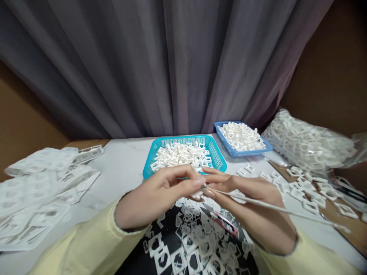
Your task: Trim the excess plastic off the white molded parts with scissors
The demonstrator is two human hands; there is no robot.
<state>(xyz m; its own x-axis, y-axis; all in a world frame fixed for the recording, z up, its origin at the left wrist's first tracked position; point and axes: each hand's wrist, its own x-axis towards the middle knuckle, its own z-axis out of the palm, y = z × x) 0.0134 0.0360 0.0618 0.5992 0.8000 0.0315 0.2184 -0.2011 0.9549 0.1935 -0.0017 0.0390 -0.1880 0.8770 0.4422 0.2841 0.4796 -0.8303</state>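
Note:
My left hand point(172, 187) is closed, its thumb and fingers pinching a small white plastic piece point(197, 194) in front of the turquoise basket. My right hand point(241, 191) meets it there, fingertips closed around a thin white strip point(275, 207). From the fingertips this strip runs back over my right wrist toward the lower right. The fingers partly cover the small piece, so its full shape is hidden. Below the hands, a pink-handled tool point(226, 224) lies among thin clear-white offcuts point(200, 229) on a black surface point(132, 259).
Behind the hands, a turquoise basket point(147, 162) holds many white pieces. A blue basket point(239, 154) of similar pieces stands farther right, beside a full clear bag point(309, 141). Loose white frames point(311, 206) lie at right. Moulded white sheets point(37, 183) are stacked at left. A grey curtain point(172, 68) hangs behind.

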